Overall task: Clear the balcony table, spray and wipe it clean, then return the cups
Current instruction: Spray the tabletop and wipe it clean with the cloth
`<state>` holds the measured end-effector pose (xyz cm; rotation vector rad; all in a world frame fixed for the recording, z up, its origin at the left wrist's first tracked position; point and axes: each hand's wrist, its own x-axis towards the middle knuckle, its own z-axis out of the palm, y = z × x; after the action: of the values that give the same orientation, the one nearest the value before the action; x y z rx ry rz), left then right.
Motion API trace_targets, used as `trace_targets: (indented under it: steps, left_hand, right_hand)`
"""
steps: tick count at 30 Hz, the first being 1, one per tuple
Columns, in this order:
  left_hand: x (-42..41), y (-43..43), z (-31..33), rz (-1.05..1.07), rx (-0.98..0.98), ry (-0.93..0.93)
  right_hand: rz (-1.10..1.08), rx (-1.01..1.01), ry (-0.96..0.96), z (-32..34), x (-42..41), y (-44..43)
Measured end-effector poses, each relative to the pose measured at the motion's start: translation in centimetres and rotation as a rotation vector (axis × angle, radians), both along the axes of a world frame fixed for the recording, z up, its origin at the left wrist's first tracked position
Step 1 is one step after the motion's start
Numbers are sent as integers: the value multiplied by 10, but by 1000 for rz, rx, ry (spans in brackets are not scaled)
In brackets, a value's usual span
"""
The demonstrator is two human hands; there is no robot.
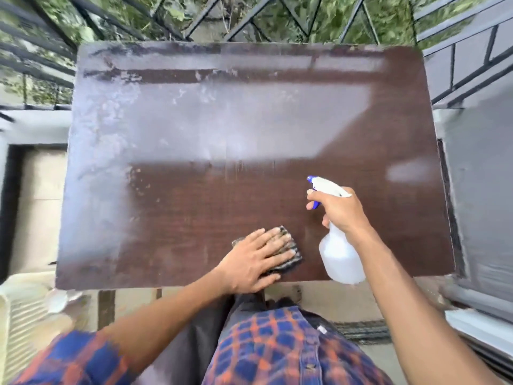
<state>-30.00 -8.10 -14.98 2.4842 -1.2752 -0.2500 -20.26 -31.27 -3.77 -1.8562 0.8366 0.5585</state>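
A dark brown wooden table (194, 190) fills the view, its far and left parts pale with dust or glare. My left hand (256, 259) lies flat with straight fingers on a dark folded cloth (288, 257) near the table's front edge. My right hand (340, 209) grips the neck of a translucent white spray bottle (341, 259) with a white and blue nozzle, held above the table's front right area, nozzle pointing left and away. No cups are in view.
Black metal railing (249, 18) with greenery behind runs along the table's far side. A grey wall and ledge (483, 190) stand at the right. A pale plastic chair (25, 315) sits at the lower left.
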Motion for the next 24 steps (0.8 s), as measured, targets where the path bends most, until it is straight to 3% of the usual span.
trace_targets:
  steps: [10,14,20,22,24]
  left_hand:
    - [-73,-13,-5,243,-18,-34]
    - [-87,-23,-6,561,-139,19]
    - [-91,-82,-1,1108,-105,120]
    - [-87,-112,1,1205,-133,151]
    - [-86,-143,2,1172,-134,140]
  right_hand:
    - [60,66,-52,3,-84,-35]
    - [27,68,-70,5,-111,-62]
    - [-55,25,-105,13,-138,-107]
    - [-80,18,-116,14,-147,-120]
    - [-109,15,-123,13,-156,-133]
